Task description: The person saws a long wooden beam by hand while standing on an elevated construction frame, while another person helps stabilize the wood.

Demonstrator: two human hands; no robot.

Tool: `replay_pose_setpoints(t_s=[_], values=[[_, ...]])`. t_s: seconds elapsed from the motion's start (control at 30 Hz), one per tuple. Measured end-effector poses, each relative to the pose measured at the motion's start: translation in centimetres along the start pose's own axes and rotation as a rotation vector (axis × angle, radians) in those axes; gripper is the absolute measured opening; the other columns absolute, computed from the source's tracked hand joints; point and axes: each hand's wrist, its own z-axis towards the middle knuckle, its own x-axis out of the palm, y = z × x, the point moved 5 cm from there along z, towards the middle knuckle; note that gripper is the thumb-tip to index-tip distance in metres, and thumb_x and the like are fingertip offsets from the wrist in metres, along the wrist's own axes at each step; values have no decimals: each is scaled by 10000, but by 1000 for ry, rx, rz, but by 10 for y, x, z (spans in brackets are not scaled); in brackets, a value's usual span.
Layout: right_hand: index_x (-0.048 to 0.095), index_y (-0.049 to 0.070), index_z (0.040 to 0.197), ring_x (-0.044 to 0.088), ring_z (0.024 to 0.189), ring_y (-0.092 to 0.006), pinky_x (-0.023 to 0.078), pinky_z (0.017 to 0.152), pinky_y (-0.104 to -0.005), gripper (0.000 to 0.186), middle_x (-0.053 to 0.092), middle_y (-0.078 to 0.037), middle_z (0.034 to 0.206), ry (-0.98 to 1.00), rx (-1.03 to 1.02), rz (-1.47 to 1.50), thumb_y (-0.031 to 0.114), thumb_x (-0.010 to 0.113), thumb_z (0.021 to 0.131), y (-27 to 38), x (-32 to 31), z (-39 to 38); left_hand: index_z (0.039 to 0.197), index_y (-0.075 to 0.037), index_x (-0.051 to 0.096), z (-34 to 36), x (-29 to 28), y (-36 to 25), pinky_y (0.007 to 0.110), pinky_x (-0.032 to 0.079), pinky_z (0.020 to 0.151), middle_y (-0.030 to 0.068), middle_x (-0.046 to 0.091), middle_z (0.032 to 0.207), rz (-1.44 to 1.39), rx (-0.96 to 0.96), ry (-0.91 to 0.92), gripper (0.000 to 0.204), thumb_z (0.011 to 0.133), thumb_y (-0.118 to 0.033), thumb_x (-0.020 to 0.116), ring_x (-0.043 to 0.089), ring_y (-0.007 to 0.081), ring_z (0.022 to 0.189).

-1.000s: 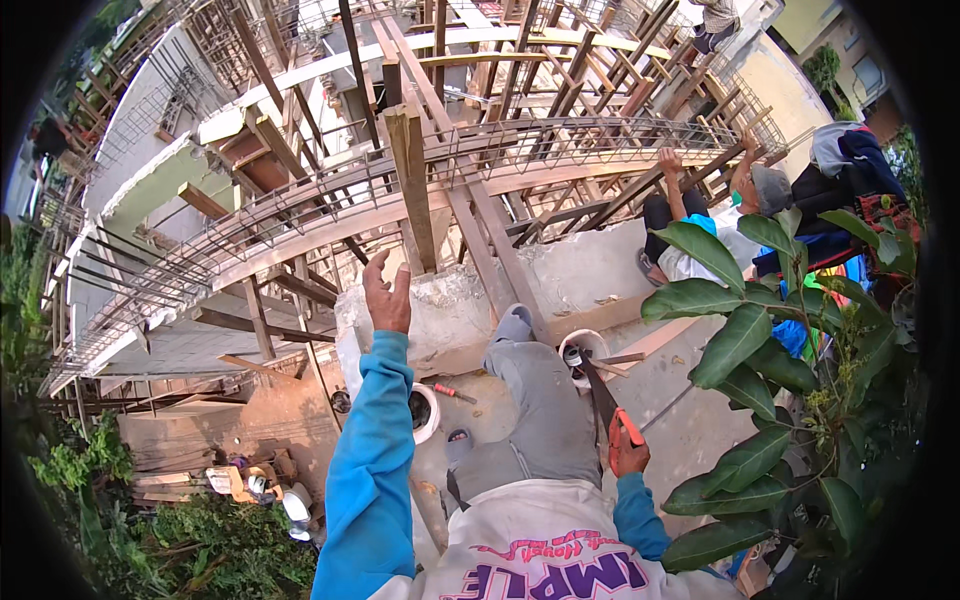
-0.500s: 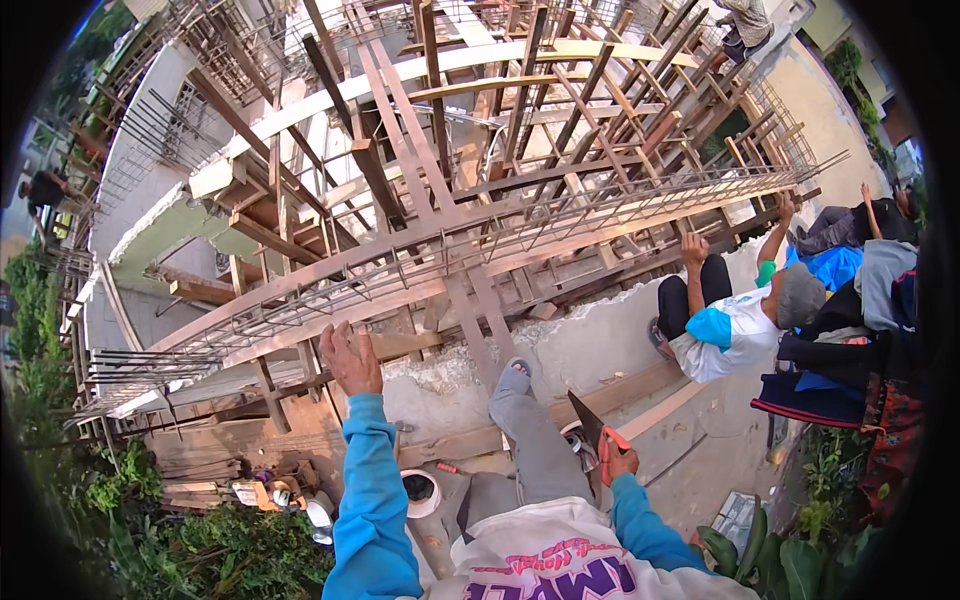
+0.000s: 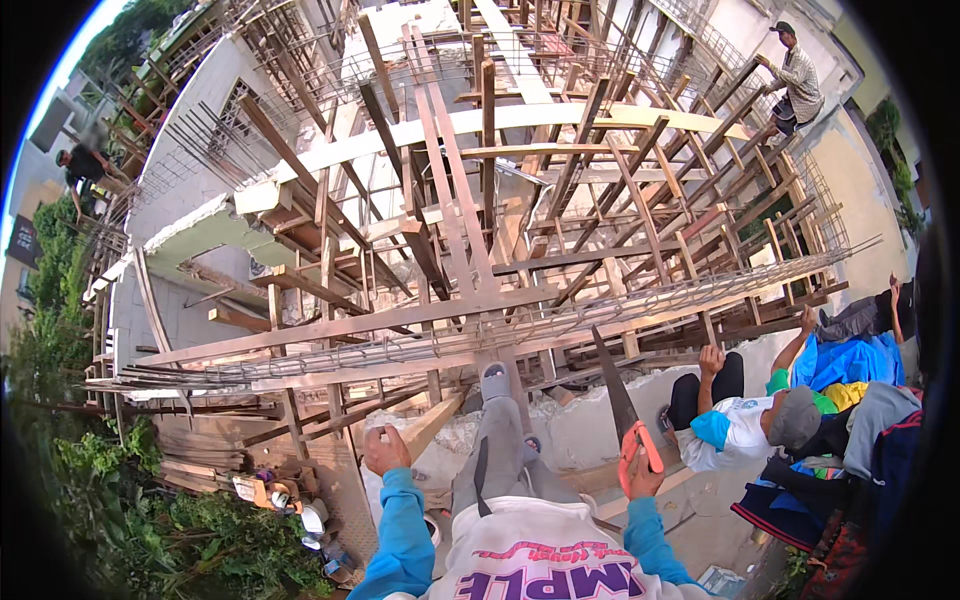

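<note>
My right hand grips the orange handle of a handsaw. The saw's dark, tapering blade points up and away from me, its tip near the long rebar cage. On the left, my left hand is held in the air with curled fingers and nothing visible in it. A short slanting board lies just beyond that hand. My sandalled foot is at the timber beside the cage, and a long plank runs along the cage's far side.
Timber posts and braces crowd the space ahead, below a curved pale board. A person in a grey cap sits at right, next to piled clothes. Others are at far right and far left. Greenery lies below left.
My right hand has raised the saw, its blade now reaching farther forward. My left hand has dropped nearer to me and its fingers have curled. My view has tilted up; my legs have shifted.
</note>
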Motion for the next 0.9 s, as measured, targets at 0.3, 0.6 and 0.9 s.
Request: replay_pose_setpoints(t_s=[0.3,0.6,0.9], values=[[514,70,711,364,389,-79,287,350,-263,361,408,19,503,41,-43,279,352,621,908,180,125,62,794,-66,646,4,1,-1,472,453,798,138,644,876,23,43,50,160,773,-221,618,575,352,892],[470,87,659,392,382,-93,309,354,-264,436,422,10,499,55,-206,356,420,630,893,288,178,118,833,-65,648,3,0,0,458,444,818,133,635,884,-29,-14,73,128,777,-172,604,563,351,914],[550,37,712,381,446,-89,287,404,-283,394,437,23,559,37,-214,290,374,650,889,320,251,162,984,-6,575,-8,11,36,452,413,876,160,582,1006,-229,-318,-153,234,786,-131,588,540,345,1001]])
